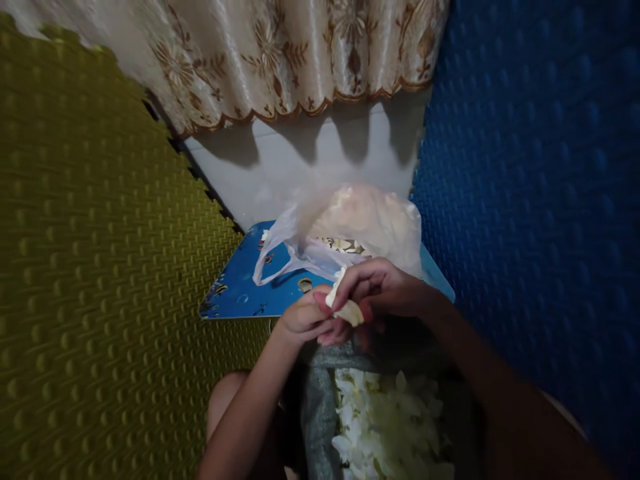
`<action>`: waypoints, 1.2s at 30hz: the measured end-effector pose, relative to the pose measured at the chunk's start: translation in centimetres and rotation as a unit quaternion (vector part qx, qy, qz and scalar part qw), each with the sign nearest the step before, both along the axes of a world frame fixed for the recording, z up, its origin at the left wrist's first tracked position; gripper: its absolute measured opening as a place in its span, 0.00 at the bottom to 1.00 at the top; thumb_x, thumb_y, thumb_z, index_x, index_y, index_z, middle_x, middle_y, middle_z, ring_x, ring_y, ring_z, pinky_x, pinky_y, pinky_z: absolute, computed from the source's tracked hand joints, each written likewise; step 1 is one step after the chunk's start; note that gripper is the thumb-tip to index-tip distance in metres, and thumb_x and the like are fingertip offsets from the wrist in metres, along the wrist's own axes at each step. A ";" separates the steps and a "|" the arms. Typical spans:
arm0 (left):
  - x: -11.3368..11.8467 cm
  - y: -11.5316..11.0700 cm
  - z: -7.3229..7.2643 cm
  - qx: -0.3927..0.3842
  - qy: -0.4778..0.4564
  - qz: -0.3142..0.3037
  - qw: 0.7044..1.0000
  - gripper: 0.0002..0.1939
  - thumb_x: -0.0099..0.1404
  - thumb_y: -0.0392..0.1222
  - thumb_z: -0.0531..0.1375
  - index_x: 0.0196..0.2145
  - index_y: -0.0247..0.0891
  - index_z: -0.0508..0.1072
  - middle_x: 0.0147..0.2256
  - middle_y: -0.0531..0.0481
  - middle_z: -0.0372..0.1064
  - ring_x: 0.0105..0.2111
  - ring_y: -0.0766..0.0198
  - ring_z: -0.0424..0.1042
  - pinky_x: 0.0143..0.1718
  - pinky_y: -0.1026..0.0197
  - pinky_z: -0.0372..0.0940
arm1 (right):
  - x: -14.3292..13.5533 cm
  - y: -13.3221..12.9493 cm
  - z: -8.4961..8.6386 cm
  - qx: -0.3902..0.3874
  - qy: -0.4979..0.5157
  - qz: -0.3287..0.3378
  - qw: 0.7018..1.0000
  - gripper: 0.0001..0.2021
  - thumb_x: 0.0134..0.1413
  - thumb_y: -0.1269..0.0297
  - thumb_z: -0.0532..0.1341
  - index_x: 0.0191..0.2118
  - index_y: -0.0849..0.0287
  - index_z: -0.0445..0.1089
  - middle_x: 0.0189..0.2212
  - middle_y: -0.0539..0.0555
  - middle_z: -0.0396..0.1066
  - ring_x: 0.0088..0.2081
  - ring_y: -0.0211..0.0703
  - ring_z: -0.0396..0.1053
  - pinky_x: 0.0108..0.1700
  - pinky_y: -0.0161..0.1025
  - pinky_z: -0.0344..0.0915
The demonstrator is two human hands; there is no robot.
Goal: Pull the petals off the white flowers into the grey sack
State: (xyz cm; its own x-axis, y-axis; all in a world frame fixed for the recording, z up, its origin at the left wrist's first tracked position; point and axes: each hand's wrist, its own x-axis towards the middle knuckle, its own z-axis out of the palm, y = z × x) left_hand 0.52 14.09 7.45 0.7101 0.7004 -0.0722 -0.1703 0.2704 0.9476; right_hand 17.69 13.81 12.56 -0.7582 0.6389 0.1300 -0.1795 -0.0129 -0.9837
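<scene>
Just past the near edge of a blue table [245,293], my left hand [311,317] pinches a small white petal-like piece [336,288]. My right hand [383,288] meets it from the right, its fingers closed on the same piece. A pale yellowish part [351,313] hangs between the fingertips of both hands. Behind them, a translucent plastic bag [370,220] lies on the table, with pale pieces [343,245] showing at its opening. Below my hands, many white flower-like pieces [390,427] fill a grey-green cloth or sack [320,407].
Yellow textured foam matting [100,233] stands on the left and blue matting [530,200] on the right. A patterned curtain [310,53] hangs at the back before a pale wall [300,153]. My knee [227,397] shows at the lower left.
</scene>
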 end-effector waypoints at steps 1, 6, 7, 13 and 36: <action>-0.2 0.0 -0.2 0.006 0.006 -0.004 1.000 0.31 0.34 0.71 0.63 0.13 0.37 0.65 0.08 0.53 0.54 0.07 0.71 0.52 0.09 0.66 0.46 | -0.4 -0.3 -0.2 0.004 -0.006 -0.008 1.000 0.14 0.44 0.56 0.64 0.33 0.63 0.71 0.17 0.47 0.71 0.14 0.31 0.63 0.16 0.27 0.53; -0.7 0.1 -0.4 0.060 0.034 -0.013 0.998 0.28 0.43 0.66 0.63 0.18 0.34 0.69 0.12 0.52 0.60 0.09 0.73 0.53 0.10 0.68 0.47 | -1.1 -2.6 -2.1 0.099 -0.059 -0.139 0.984 0.10 0.46 0.58 0.63 0.31 0.59 0.70 0.16 0.45 0.69 0.16 0.34 0.64 0.19 0.30 0.57; -0.6 0.1 -0.1 0.077 0.038 -0.014 0.996 0.27 0.45 0.65 0.63 0.19 0.33 0.69 0.12 0.53 0.59 0.09 0.74 0.52 0.11 0.68 0.47 | -1.0 -3.0 -2.7 0.136 -0.056 -0.179 0.973 0.11 0.47 0.55 0.63 0.30 0.59 0.70 0.16 0.46 0.69 0.18 0.36 0.65 0.21 0.32 0.59; 1.2 -0.1 1.1 0.176 0.046 0.012 0.983 0.23 0.52 0.59 0.62 0.22 0.31 0.70 0.14 0.56 0.60 0.13 0.73 0.55 0.15 0.69 0.48 | -0.2 -4.4 -5.7 0.226 -0.025 -0.336 0.914 0.17 0.51 0.46 0.57 0.28 0.57 0.65 0.22 0.50 0.69 0.28 0.44 0.67 0.34 0.39 0.62; 6.0 -4.1 -0.4 0.046 -0.084 -0.050 0.994 0.24 0.55 0.60 0.59 0.25 0.33 0.64 0.13 0.57 0.58 0.11 0.75 0.53 0.14 0.70 0.49 | 1.6 -6.7 -8.0 0.148 0.073 -0.406 0.899 0.36 0.48 0.35 0.50 0.54 0.58 0.60 0.23 0.50 0.66 0.19 0.37 0.63 0.17 0.31 0.53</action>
